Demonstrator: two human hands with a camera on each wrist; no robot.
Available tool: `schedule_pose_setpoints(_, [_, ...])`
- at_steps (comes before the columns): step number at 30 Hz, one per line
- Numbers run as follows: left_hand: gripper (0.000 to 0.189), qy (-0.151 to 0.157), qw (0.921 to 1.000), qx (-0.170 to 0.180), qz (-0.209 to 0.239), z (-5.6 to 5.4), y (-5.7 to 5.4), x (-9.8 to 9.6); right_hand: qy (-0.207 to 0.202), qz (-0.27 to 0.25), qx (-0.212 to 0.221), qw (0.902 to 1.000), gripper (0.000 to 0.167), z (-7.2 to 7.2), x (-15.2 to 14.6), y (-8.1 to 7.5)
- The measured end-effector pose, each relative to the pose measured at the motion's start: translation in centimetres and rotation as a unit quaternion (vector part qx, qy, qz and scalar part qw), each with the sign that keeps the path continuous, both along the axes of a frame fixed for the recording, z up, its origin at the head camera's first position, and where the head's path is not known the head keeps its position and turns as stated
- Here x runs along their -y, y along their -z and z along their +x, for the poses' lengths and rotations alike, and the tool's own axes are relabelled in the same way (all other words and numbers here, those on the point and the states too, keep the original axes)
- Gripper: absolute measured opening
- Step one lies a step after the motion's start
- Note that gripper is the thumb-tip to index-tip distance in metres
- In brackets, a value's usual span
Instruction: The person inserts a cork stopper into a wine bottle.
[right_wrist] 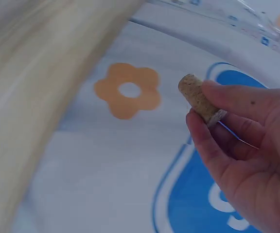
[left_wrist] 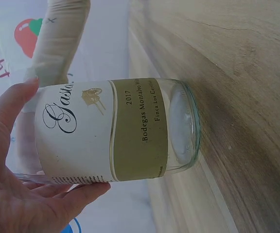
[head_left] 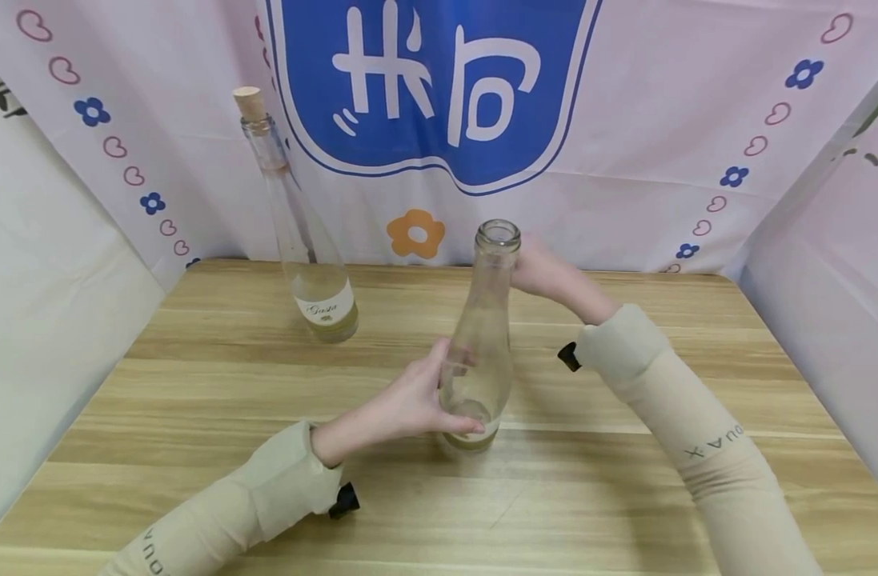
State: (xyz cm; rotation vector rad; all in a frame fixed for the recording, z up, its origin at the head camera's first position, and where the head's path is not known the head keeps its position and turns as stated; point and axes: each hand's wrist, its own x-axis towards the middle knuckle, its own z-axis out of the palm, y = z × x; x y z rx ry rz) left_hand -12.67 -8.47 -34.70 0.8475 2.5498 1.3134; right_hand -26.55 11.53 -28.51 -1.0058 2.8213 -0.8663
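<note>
A clear glass bottle [head_left: 484, 336] stands near the middle of the wooden table, its mouth uncovered in the head view. My left hand [head_left: 417, 396] grips it low down, thumb and fingers on either side. The left wrist view shows the bottle's white and olive label [left_wrist: 108, 131] close up. Behind the bottle's neck, my right hand [head_left: 543, 272] is partly hidden in the head view. In the right wrist view it pinches a cork [right_wrist: 201, 98] between thumb and fingertips, apart from the bottle.
A second glass bottle [head_left: 312, 264] with a cork [head_left: 249, 102] in its neck stands at the back left of the wooden table [head_left: 215, 384]. A printed white cloth [head_left: 626, 160] hangs behind the table, and white cloth walls rise at both sides.
</note>
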Motion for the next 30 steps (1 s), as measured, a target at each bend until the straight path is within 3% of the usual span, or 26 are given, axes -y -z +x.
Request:
schedule_pose_setpoints(3, [0.077, 0.001, 1.0000, 0.005, 0.003, 0.0, -0.1, 0.0, -0.001, -0.027, -0.021, 0.9994, 0.021, 1.0, -0.3, -2.3])
schedule_pose_setpoints(7, [0.077, 0.003, 0.9998, 0.014, 0.011, 0.0, 0.0, 0.0, -0.016, -0.051, -0.057, 0.9970, 0.020, 2.0, -0.9, -4.2])
schedule_pose_setpoints(12, [0.079, 0.001, 0.9999, 0.012, 0.008, 0.0, 0.1, 0.1, -0.015, -0.030, -0.122, 0.9920, 0.030, 3.6, -1.3, -6.5])
schedule_pose_setpoints(17, [0.079, -0.001, 1.0000, 0.007, 0.005, 0.0, 0.0, 0.1, -0.035, -0.029, -0.193, 0.9802, 0.030, 5.2, -1.6, -8.8])
schedule_pose_setpoints(26, [0.078, 0.003, 0.9999, 0.010, 0.013, 0.0, 0.1, -0.1, -0.052, -0.118, -0.269, 0.9544, 0.033, 7.8, -1.9, -11.6])
schedule_pose_setpoints(30, [0.078, 0.002, 0.9999, 0.003, 0.010, 0.0, 0.1, -0.1, -0.057, -0.146, -0.282, 0.9466, 0.035, 8.6, -1.9, -12.5])
